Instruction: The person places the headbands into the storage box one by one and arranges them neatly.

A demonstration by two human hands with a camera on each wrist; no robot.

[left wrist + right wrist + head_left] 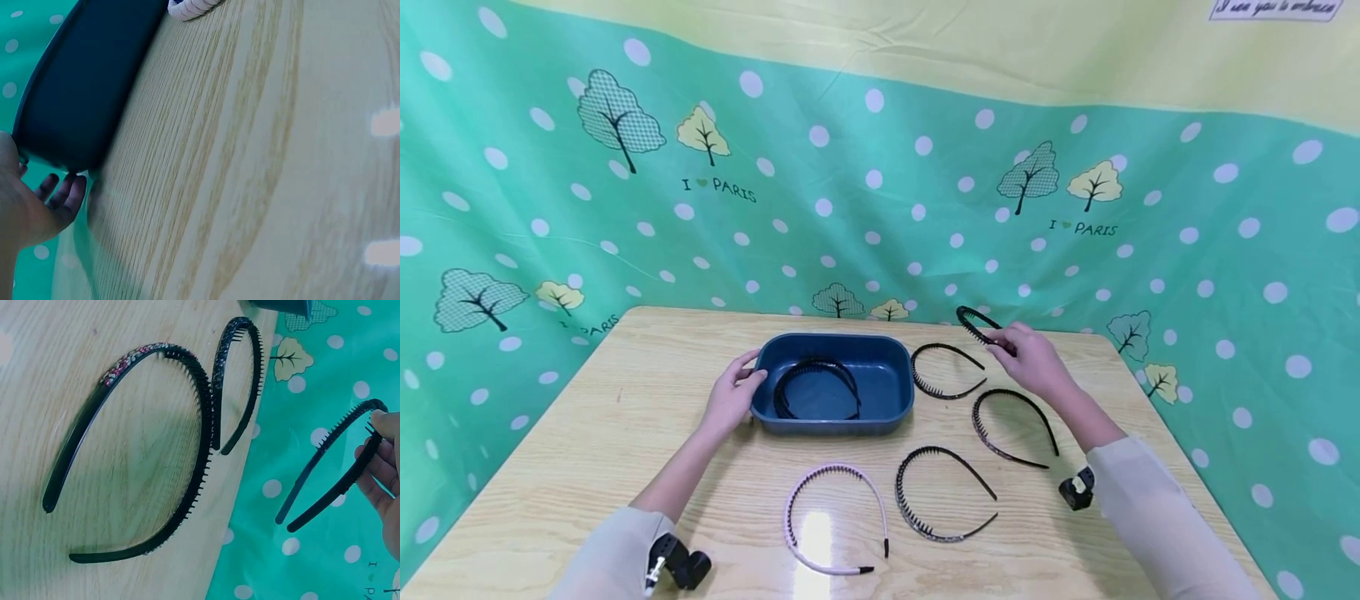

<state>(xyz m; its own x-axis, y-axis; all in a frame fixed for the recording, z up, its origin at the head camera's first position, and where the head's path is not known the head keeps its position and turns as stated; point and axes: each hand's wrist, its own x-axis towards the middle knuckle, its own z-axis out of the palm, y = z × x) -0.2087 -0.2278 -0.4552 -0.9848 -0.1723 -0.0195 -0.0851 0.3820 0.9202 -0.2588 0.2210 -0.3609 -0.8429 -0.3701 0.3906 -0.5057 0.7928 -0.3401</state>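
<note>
Your table (625,417) is pale wood with tan grain. Near its far edge, your tub (831,427) is dark blue. The slim headband (339,489) in your right hand (1026,354) is black. Toward the near edge, your lilac-pink headband (787,521) has black tips; nearest the right edge, your flecked headband (134,359) shows red and white on black.

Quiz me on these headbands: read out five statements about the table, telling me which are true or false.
1. The right hand holds a black toothed headband. True.
2. The left hand touches a headband. False: it touches the blue tub.
3. A pink headband lies on the wooden table. True.
4. The tub is empty. False: at least one black headband is inside.
5. Outside the tub, four headbands lie on the table. True.
</note>
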